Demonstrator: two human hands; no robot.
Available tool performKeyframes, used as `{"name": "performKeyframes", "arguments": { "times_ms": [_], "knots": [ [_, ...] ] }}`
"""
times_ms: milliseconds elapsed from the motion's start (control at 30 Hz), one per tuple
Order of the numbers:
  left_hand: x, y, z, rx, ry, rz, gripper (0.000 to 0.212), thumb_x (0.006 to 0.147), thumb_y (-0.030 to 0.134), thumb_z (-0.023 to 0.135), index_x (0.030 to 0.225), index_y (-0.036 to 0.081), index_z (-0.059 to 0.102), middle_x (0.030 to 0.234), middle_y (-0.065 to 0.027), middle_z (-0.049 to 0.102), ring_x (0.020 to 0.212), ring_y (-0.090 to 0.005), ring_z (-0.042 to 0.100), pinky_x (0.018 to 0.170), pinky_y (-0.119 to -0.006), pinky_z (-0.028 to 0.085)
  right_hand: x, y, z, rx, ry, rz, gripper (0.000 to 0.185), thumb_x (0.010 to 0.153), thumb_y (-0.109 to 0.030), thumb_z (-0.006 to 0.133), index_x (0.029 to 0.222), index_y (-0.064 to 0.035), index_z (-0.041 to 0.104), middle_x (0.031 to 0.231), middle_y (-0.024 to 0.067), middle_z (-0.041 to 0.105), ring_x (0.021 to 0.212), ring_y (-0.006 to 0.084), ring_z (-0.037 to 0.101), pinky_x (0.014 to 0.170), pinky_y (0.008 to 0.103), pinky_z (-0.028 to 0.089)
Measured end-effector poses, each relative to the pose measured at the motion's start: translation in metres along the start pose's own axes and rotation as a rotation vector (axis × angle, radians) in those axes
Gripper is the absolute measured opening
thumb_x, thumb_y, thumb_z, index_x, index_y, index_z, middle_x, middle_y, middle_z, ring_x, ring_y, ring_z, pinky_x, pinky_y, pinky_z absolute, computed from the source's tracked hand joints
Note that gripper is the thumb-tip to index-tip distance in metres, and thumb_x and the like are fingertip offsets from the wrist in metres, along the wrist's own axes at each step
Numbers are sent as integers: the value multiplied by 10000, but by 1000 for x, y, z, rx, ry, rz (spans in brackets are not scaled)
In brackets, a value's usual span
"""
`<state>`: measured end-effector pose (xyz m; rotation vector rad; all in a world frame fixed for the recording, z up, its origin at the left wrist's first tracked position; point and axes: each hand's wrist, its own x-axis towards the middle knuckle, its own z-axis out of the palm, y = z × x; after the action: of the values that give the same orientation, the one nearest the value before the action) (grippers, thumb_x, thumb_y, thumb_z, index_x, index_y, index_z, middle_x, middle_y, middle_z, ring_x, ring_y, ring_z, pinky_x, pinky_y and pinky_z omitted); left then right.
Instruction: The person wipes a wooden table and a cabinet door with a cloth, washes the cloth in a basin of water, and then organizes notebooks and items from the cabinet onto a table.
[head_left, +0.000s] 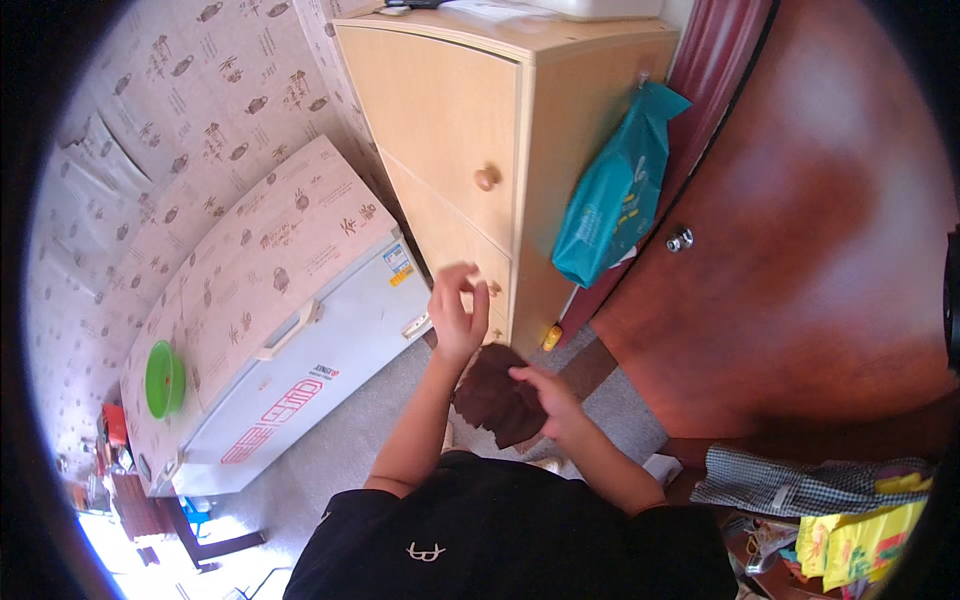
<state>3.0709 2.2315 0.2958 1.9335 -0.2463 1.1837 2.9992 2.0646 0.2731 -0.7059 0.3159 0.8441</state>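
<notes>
My right hand (551, 397) holds a crumpled dark brown cloth (499, 397) by its right side, with the thumb on top, in front of my body. My left hand (459, 311) is raised beyond the cloth, near the lower drawers of a light wooden cabinet (457, 97). Its fingers are curled and apart, with nothing seen between them. The cloth hangs just below the left wrist. What the cloth is exactly cannot be told.
A white chest freezer (300, 405) with a patterned cover stands at the left, bearing a green plastic bowl (165, 380). A teal bag (619, 195) hangs on the cabinet's side. A reddish-brown door (795, 247) is at the right, above a checked cloth (780, 480) and yellow packages (859, 544).
</notes>
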Motion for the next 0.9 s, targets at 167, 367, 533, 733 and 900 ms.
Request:
{"name": "performKeyframes", "arguments": {
  "times_ms": [167,367,533,733,900],
  "knots": [
    [97,-7,0,-173,-111,-38,355,858,109,674,1156,11,507,1093,-152,571,721,-218,608,643,-329,495,4,-30,59,319,-61,-474,418,924,-270,574,1280,-61,517,1237,117,601,1126,282,588,973,442,473],
    [142,-8,10,-254,-216,70,254,842,172,720,968,35,548,752,-71,647,667,-212,631,604,-318,506,8,-9,99,448,91,-1095,460,986,-339,495,1363,-83,433,1323,97,542,1195,281,537,1020,448,429],
    [144,-17,4,-391,-267,76,250,821,169,738,928,41,553,766,-90,650,669,-215,636,586,-315,501,13,16,147,237,459,-1569,483,990,-303,506,1410,-99,380,1348,86,520,1213,298,523,1038,442,412],
    [126,-45,-55,-313,-239,149,328,712,142,771,975,43,602,887,-137,638,773,-311,636,675,-384,518,27,-52,217,-1760,681,-2241,422,884,-178,571,1298,-102,543,1287,129,579,1258,311,510,1064,484,349],
    [124,-55,-98,-460,-443,39,426,699,103,778,1053,26,553,904,-154,616,809,-326,630,692,-382,521,55,-59,245,-2189,923,-2114,365,824,-172,578,1180,-127,643,1289,65,600,1273,271,507,1004,488,367]
  ]
}}
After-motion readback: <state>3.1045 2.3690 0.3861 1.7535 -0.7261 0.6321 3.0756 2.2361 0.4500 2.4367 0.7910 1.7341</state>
